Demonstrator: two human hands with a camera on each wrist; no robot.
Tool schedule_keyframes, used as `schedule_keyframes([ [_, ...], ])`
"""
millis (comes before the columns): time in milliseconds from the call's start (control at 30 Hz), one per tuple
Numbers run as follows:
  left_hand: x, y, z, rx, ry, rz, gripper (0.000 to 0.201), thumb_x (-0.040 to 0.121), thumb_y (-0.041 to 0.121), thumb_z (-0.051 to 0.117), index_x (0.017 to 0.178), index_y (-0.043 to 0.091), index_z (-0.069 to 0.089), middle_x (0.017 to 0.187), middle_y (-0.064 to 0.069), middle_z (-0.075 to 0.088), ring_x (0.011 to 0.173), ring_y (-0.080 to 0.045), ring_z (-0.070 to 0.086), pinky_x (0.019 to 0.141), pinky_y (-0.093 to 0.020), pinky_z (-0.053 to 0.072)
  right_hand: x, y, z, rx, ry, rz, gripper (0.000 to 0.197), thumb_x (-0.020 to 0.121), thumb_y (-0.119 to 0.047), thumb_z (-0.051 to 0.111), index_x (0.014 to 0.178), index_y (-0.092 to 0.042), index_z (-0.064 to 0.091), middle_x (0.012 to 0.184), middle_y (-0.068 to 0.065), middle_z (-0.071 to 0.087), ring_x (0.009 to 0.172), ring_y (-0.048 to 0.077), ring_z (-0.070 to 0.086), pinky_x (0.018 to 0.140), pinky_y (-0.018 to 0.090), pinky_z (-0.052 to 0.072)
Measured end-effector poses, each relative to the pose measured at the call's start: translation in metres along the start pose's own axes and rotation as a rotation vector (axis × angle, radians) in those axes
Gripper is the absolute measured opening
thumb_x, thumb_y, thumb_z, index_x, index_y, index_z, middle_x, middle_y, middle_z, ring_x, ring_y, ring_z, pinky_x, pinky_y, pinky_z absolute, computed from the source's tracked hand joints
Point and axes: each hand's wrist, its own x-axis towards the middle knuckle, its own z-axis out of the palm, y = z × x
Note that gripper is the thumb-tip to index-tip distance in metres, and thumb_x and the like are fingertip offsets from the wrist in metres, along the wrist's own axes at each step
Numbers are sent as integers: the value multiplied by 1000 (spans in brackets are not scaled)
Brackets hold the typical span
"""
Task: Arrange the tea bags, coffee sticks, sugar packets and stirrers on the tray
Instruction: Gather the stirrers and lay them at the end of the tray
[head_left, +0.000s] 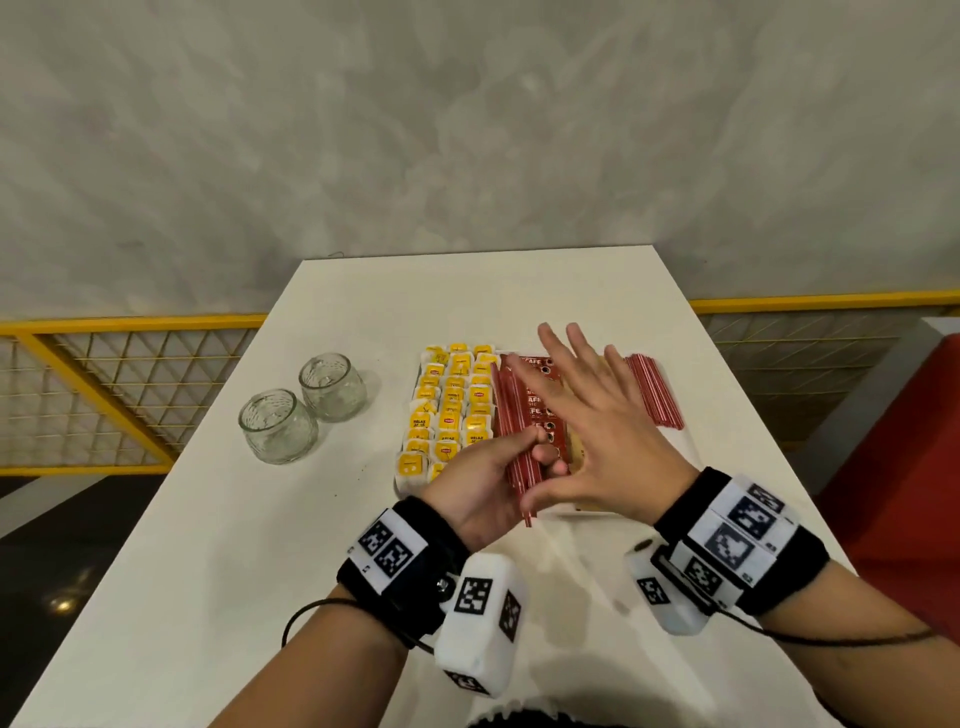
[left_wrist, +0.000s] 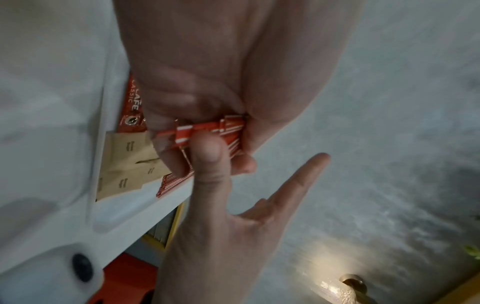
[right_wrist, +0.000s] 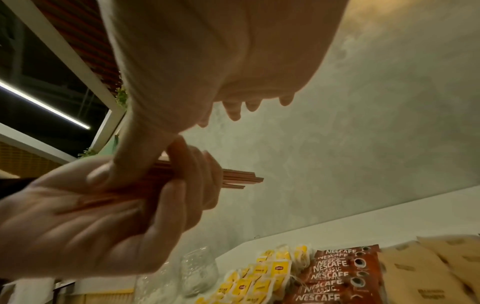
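Observation:
My left hand (head_left: 483, 483) grips a bundle of red-and-white stirrers (head_left: 519, 452) just above the near edge of the white tray (head_left: 582, 512). My right hand (head_left: 597, 415) is spread flat over the tray, with its thumb (left_wrist: 207, 160) pressing on the near end of the bundle (left_wrist: 207, 127). On the tray, yellow tea bags (head_left: 452, 405) lie in rows at the left and red coffee sticks (head_left: 535, 400) in the middle. Brown sugar packets (right_wrist: 428, 267) lie to the right, mostly hidden under my right hand in the head view. More stirrers (head_left: 654, 389) lie at the tray's right side.
Two empty glass jars (head_left: 278, 426) (head_left: 332, 387) stand on the white table (head_left: 260, 545) left of the tray. A yellow mesh railing (head_left: 104, 389) runs behind the table. A red surface (head_left: 909, 493) sits at the right.

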Motion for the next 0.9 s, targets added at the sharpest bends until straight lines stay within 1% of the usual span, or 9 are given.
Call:
schedule_keyframes([
  [100, 1, 1, 3, 24, 15, -3, 19, 99, 17, 47, 85, 11, 57, 62, 0, 53, 63, -16, 63, 59, -25, 54, 1, 2, -4, 24, -12, 46, 132, 46, -88, 62, 151, -40, -3, 160, -6, -19, 146, 17, -22, 118, 57, 1],
  [233, 1, 2, 1, 11, 35, 7, 17, 99, 17, 47, 89, 11, 58, 63, 0, 56, 63, -16, 64, 64, -29, 56, -5, -6, -1, 11, -84, -18, 139, 41, -87, 64, 151, -40, -7, 159, -3, -23, 145, 20, -24, 117, 54, -6],
  [367, 2, 3, 0, -17, 37, 3, 16, 99, 16, 47, 86, 11, 56, 64, -1, 52, 62, -17, 62, 47, -23, 51, -2, -1, 3, -19, -34, 111, 138, 45, -85, 66, 150, -38, -10, 159, 0, -24, 146, 20, -22, 118, 56, 3],
  [467, 4, 1, -1, -32, 31, -4, 15, 98, 15, 49, 87, 10, 57, 65, -1, 52, 62, -17, 61, 55, -25, 55, -1, -2, 4, 14, -43, 109, 139, 45, -86, 65, 151, -35, -10, 159, 0, -24, 146, 19, -22, 119, 50, -2],
  [567, 6, -1, -1, -24, 13, -24, 14, 98, 16, 49, 89, 10, 57, 65, -2, 53, 62, -17, 62, 55, -24, 54, 0, -2, 7, 42, -24, 118, 134, 50, -82, 67, 152, -33, -5, 159, -2, -22, 147, 16, -20, 120, 50, 4],
  [633, 7, -2, 0, -18, 6, -26, 14, 98, 16, 49, 89, 10, 57, 65, -2, 53, 63, -17, 61, 58, -24, 54, 0, -1, 9, 85, -12, 130, 134, 49, -81, 68, 153, -33, -3, 160, -4, -20, 147, 15, -19, 120, 47, 3],
  [700, 8, -1, 0, -17, 0, -23, 13, 97, 16, 49, 90, 10, 57, 66, -2, 52, 64, -17, 61, 57, -24, 54, 0, -1, 10, 119, -22, 103, 135, 48, -80, 70, 153, -34, -3, 160, -6, -20, 147, 14, -18, 118, 42, -1],
  [833, 9, 0, -2, 1, -24, -43, 14, 98, 18, 48, 91, 10, 57, 65, -1, 54, 65, -16, 63, 57, -24, 53, 1, 3, 15, 98, -7, 105, 130, 53, -80, 66, 152, -34, -4, 160, -8, -19, 147, 13, -16, 120, 48, 4],
  [900, 9, 1, -4, 13, -32, -44, 16, 97, 18, 49, 88, 10, 58, 63, -1, 54, 64, -16, 63, 54, -24, 53, 1, 6, 16, 124, -7, 115, 131, 52, -82, 65, 152, -34, -4, 159, -10, -19, 147, 12, -15, 120, 44, 1],
])
